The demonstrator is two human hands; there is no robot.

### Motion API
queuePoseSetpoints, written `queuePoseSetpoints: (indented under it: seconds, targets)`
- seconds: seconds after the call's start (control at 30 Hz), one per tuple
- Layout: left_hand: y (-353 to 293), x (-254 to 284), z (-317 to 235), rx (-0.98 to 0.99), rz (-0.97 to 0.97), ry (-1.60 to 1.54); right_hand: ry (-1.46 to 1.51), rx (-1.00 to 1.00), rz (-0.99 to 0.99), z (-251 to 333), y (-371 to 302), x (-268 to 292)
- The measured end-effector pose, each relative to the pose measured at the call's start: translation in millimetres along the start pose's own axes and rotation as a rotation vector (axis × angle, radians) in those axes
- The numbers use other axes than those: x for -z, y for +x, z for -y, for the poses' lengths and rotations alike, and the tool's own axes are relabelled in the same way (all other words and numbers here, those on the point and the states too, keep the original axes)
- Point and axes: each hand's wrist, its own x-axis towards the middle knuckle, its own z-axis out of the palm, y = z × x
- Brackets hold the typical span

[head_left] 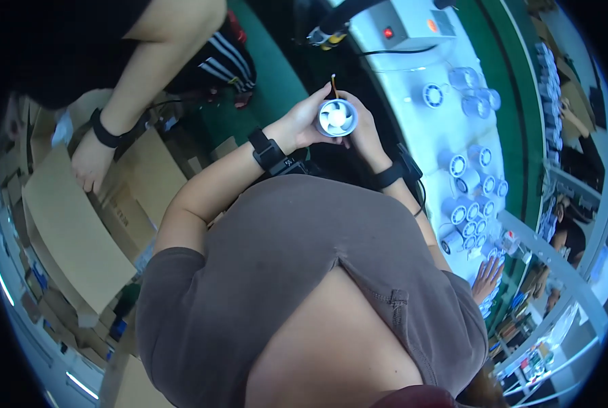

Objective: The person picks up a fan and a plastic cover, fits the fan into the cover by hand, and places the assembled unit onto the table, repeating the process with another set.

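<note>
Both my hands grip a small round white fan (336,118) with curved blades in a ring-shaped housing, held up in front of my body. My left hand (304,125) is wrapped around its left side. On the other side, my right hand (363,128) has its fingers closed against the housing, partly hidden behind it. Thin coloured wires (334,86) rise from the fan's top edge between my fingertips. A black strap with a small device circles each of my wrists.
To the right stretches a white-topped bench (412,163) bearing several similar fan units (458,165), clear plastic cups (477,107) and a grey box (416,28) with a red light. Another person's hand (93,163) touches a cardboard box (73,231) at left. One more hand (486,280) rests by the bench.
</note>
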Motion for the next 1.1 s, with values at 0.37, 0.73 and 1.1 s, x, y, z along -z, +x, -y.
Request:
queuePoseSetpoints:
  seconds: [0.37, 0.73, 1.1]
  targets:
    - [24.8, 158.7, -17.4, -0.181, -0.511, -0.424, -0.316, -0.151, -0.415, 11.1, -50.7, -8.9]
    - [72.1, 134.3, -78.3, -0.57, -0.711, 0.785, -0.133, -0.227, -0.651, 21.6, -61.4, 27.6]
    - [-6.8, 99.4, -68.5, -0.85, -0.716, 1.861, -0.408, 0.548, -0.583, 267.4, 32.3, 35.3]
